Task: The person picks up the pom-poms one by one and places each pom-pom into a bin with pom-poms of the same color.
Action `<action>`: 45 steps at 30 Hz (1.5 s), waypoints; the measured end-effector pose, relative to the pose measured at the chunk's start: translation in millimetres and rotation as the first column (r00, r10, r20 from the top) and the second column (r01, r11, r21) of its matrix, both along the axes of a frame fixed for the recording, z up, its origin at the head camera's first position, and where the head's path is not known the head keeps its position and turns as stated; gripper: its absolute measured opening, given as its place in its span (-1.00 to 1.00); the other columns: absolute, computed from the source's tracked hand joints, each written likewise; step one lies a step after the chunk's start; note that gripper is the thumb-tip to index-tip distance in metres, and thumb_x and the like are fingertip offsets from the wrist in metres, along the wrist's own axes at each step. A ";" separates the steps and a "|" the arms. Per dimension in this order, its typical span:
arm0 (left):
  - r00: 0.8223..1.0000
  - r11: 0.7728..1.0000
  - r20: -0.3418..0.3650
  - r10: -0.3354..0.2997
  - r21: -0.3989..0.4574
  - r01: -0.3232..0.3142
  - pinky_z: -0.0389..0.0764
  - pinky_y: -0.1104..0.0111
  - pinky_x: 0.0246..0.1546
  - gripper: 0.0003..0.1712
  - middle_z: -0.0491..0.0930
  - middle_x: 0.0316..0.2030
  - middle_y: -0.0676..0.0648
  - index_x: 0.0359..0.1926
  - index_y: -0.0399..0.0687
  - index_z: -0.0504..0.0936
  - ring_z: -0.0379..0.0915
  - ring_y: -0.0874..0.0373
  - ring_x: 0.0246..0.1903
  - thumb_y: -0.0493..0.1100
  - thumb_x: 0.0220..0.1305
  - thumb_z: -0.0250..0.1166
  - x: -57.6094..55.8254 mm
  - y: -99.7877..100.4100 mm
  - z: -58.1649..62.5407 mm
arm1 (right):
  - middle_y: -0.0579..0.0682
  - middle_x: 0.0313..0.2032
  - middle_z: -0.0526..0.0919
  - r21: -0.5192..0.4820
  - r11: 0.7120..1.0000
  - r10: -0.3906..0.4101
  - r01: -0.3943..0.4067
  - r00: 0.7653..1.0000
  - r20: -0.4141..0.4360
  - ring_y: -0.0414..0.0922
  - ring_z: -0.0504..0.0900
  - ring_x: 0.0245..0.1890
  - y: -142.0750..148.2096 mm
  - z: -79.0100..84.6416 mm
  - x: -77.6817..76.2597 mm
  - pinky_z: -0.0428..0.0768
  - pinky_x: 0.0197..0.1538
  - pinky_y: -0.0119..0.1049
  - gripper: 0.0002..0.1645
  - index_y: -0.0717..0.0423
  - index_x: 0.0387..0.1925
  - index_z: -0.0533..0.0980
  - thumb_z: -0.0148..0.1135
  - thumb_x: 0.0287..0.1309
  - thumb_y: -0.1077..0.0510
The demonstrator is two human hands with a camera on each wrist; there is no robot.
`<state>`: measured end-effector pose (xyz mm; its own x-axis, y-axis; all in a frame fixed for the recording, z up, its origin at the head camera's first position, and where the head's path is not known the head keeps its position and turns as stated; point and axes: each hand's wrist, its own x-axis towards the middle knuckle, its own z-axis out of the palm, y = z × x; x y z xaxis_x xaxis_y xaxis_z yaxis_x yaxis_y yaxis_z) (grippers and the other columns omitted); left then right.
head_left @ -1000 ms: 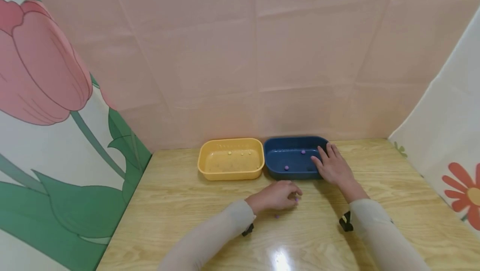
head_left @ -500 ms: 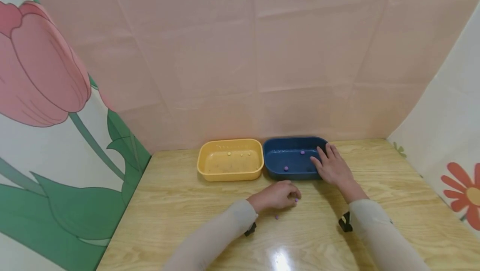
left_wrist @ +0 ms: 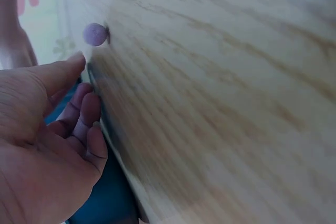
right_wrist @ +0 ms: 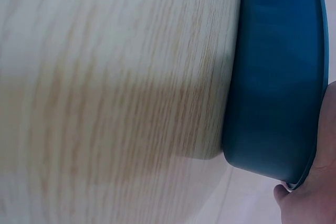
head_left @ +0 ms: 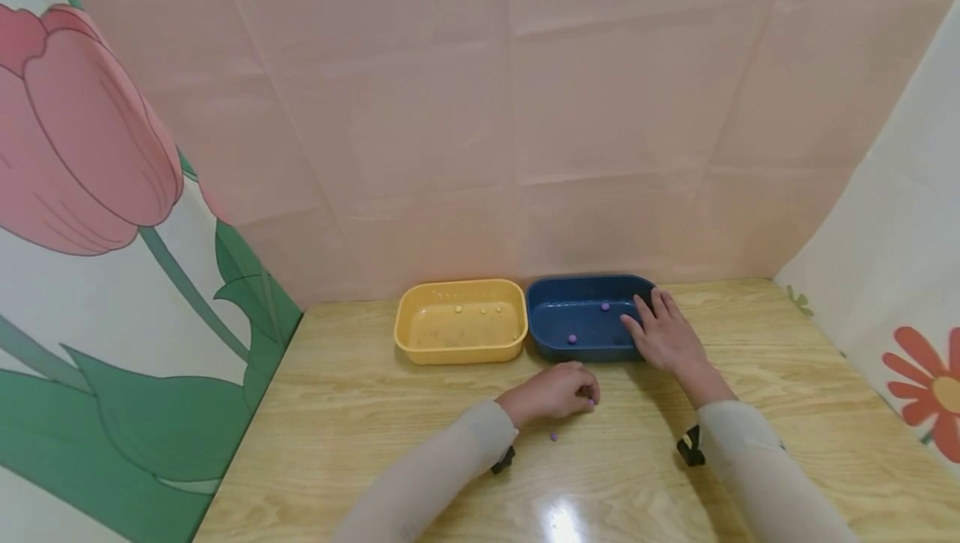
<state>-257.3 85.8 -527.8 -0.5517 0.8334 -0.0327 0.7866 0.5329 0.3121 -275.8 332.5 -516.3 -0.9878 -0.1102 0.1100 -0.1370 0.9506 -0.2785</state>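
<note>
My left hand (head_left: 555, 391) hovers low over the table, its fingers loosely bent. In the left wrist view a small purple ball (left_wrist: 95, 34) lies on the wood just beyond the thumb tip, with a slight gap between them. Another purple ball (head_left: 554, 436) lies nearer to me, below that hand. My right hand (head_left: 667, 339) rests on the right end of a blue tray (head_left: 585, 353), fingers spread and mostly straight over its rim. Inside this tray sit two purple balls, one near the front (head_left: 572, 339) and one farther back (head_left: 605, 307).
Directly left of the blue tray stands a yellow tray (head_left: 461, 355) with several small pale yellow balls (head_left: 459, 309) in it. Both trays stand close to the pink cloth (head_left: 480, 151) behind the wooden table (head_left: 337, 409). Flower-printed cloths flank both sides.
The left hand's fingertips have drawn slightly closer around the farther purple ball on the table. My right hand stays on the blue tray's rim.
</note>
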 end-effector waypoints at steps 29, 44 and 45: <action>0.994 0.995 0.105 0.044 0.086 -0.053 0.47 0.60 0.07 -0.81 0.65 -0.23 0.27 0.00 0.05 0.72 0.49 0.48 -0.23 -0.11 0.46 0.26 -5.3 -5.4 45.3 | 0.56 0.49 -0.17 -0.002 1.000 -0.001 0.001 1.000 -0.007 0.42 -0.26 0.53 -0.2 1.1 1.9 -0.15 0.50 0.26 -0.09 0.43 0.52 0.03 -0.38 0.59 -0.27; 0.984 0.977 0.148 0.102 0.173 -0.127 0.50 0.63 -0.18 -0.85 0.62 -0.23 0.23 -0.04 0.06 0.71 0.48 0.44 -0.23 -0.12 0.45 0.28 -22.9 -5.2 68.0 | 0.56 0.49 -0.14 0.005 1.000 0.003 -0.003 1.000 -0.018 0.42 -0.23 0.52 -0.5 0.2 1.4 -0.13 0.50 0.26 -0.08 0.43 0.51 0.05 -0.40 0.59 -0.29; 0.983 0.975 0.150 0.102 0.181 -0.129 0.51 0.62 -0.20 -0.84 0.62 -0.23 0.22 -0.04 0.03 0.71 0.49 0.43 -0.24 -0.11 0.45 0.28 -24.8 -4.8 69.0 | 0.56 0.49 -0.14 0.006 1.000 0.003 -0.003 1.000 -0.018 0.42 -0.23 0.52 -0.4 0.0 1.3 -0.13 0.50 0.26 -0.08 0.43 0.51 0.05 -0.40 0.59 -0.29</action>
